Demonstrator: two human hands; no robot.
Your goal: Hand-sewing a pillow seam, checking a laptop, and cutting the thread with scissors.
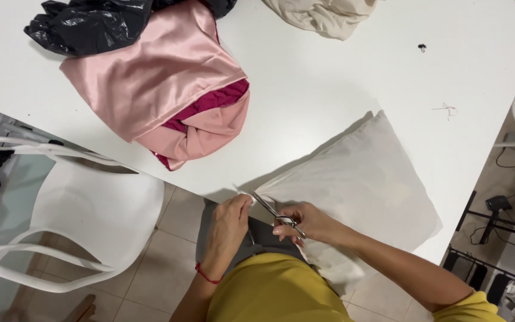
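A white pillow lies on the white table with one corner hanging over the near edge toward me. My left hand pinches that corner of the pillow. Gripped in my right hand is a pair of small metal scissors, whose blades point up-left at the pinched corner. A red thread bracelet circles my left wrist.
Folded pink satin fabric with a magenta layer sits at the table's left, a black plastic bag behind it. Cream cloth lies at the far edge. A white plastic chair stands left of me; cables and stands lie on the floor at right.
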